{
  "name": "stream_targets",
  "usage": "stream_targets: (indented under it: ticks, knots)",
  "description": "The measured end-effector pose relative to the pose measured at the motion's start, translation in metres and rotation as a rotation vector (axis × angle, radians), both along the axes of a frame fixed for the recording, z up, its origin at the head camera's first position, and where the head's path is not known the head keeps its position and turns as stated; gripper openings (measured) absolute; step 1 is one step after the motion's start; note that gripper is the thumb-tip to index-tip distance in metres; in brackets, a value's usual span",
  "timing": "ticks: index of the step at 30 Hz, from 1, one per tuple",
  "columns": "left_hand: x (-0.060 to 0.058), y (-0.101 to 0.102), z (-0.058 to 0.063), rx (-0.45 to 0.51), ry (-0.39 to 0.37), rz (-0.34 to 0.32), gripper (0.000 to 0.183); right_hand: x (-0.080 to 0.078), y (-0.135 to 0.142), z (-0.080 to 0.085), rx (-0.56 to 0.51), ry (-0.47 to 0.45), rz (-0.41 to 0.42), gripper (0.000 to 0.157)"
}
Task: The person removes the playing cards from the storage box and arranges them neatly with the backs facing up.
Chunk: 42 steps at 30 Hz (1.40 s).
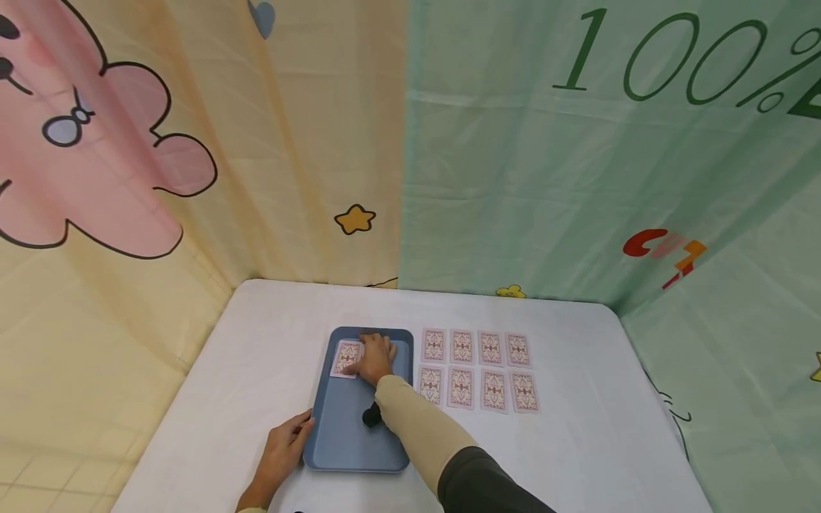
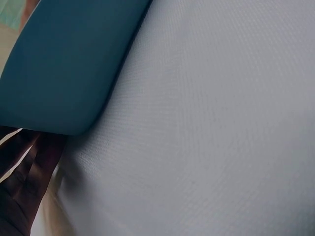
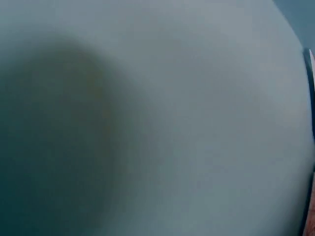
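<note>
A blue tray (image 1: 355, 450) lies on the white table, and a playing card (image 1: 347, 356) with a red-patterned back sits face down in its far left part. My right hand (image 1: 374, 360) reaches over the tray and grips that card, thumb near its lower edge and fingers near its top; the palm hides the card's right side. The right wrist view is a blur of tray surface. At the tray's near left edge, my left hand (image 1: 282, 447) touches the rim. The left wrist view shows its extended fingers (image 2: 37, 167) against the tray wall (image 2: 64, 98).
Right of the tray, several face-down cards (image 1: 462, 346) lie in two rows; the right forearm passes close to the near row (image 1: 460, 387). A small black object (image 1: 371, 415), the wrist camera, hangs under the right wrist. Printed curtains (image 1: 513, 178) stand around the table (image 1: 577, 456).
</note>
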<state>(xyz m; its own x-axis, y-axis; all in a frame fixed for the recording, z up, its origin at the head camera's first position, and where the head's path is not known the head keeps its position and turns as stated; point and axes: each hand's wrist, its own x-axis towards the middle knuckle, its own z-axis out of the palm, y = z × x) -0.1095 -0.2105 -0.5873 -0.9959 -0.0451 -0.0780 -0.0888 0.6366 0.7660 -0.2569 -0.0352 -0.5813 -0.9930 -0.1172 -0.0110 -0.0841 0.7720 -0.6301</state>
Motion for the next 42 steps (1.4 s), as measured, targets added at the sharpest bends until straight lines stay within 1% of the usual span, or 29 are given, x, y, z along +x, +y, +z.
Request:
stream_targets:
  ticks: [4, 13, 17, 23, 29, 34, 37, 42]
  knots:
    - [0.001, 0.0, 0.0, -0.006, -0.001, 0.002, 0.036, 0.0, -0.001, -0.003, 0.035, 0.009, 0.01, 0.08]
    - [-0.001, 0.0, -0.001, -0.009, -0.009, 0.007, 0.035, 0.0, -0.003, -0.011, 0.069, 0.048, 0.009, 0.082]
    - [-0.001, 0.0, 0.0, -0.007, -0.016, 0.01, 0.035, 0.001, -0.004, -0.01, 0.071, 0.047, 0.008, 0.085]
    - [-0.002, 0.0, 0.0, -0.005, 0.016, 0.01, 0.035, 0.0, -0.006, -0.007, 0.095, 0.047, 0.018, 0.085]
    - [-0.002, 0.0, -0.001, -0.001, -0.009, 0.004, 0.035, -0.001, -0.006, -0.006, 0.115, 0.043, 0.039, 0.084]
    - [-0.003, 0.001, -0.001, 0.012, 0.014, 0.0, 0.035, -0.001, -0.006, -0.004, 0.071, 0.061, 0.047, 0.081]
    - [-0.002, 0.001, 0.0, 0.011, 0.014, -0.002, 0.035, -0.001, -0.005, -0.002, 0.001, 0.047, 0.049, 0.076]
    - [-0.001, 0.0, -0.001, -0.002, 0.01, -0.002, 0.035, 0.001, -0.005, 0.0, -0.132, 0.015, 0.095, 0.06]
